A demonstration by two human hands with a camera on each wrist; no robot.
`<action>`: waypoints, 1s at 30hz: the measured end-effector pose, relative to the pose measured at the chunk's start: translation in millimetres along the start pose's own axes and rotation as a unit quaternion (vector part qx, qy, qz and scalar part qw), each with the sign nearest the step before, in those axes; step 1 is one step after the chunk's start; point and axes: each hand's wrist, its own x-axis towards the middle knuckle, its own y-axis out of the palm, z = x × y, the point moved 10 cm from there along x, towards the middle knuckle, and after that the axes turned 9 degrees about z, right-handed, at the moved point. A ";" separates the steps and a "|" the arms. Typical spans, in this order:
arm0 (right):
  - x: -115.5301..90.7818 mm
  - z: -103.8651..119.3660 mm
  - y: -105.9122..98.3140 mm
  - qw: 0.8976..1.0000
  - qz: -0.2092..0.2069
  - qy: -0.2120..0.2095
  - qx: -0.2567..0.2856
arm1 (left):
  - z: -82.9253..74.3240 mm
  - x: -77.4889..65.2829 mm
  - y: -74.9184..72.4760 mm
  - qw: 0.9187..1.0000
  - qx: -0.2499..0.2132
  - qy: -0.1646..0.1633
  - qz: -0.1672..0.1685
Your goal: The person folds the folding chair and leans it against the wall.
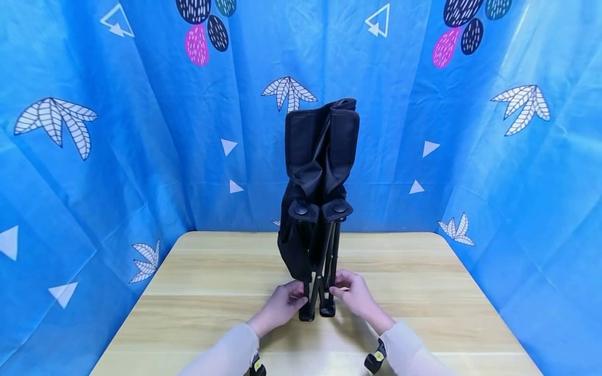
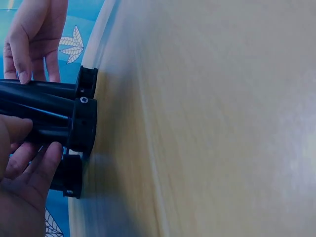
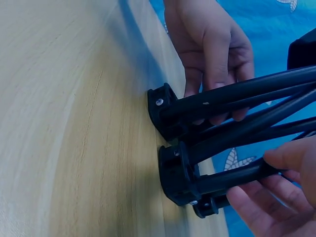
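A black folding camp chair (image 1: pixel 322 156) stands folded upright on the light wooden table (image 1: pixel 226 266). Its fabric is bunched together above, and two button-topped flaps stick out at mid-height. Low on the chair's left side, my left hand (image 1: pixel 281 304) pinches a leg tube between thumb and fingers. My right hand (image 1: pixel 354 293) holds a tube on the right side in the same way, just above the plastic feet. In the right wrist view the feet (image 3: pixel 178 173) rest on the tabletop, and my right thumb (image 3: pixel 284 157) lies along a tube.
Blue patterned curtains (image 1: pixel 254 136) surround the table at the back and both sides. The table's far edge runs behind the chair. Dark straps with small devices (image 1: pixel 374 358) sit on my wrists.
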 end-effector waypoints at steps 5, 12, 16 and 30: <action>-0.3 -0.5 0.7 1.000 0.001 -0.002 -0.012 | 1.7 -0.1 1.2 1.000 0.020 0.004 -0.011; 0.8 -1.9 0.5 1.000 -0.007 0.000 -0.023 | 0.7 3.4 1.6 0.999 0.036 0.008 -0.014; 1.4 -0.6 -0.1 0.999 -0.017 0.001 -0.036 | -2.2 6.0 0.9 0.998 0.053 0.018 -0.019; 10.0 -3.2 -4.6 0.996 -0.050 0.007 -0.074 | -5.6 20.0 -4.1 0.996 0.078 0.022 -0.046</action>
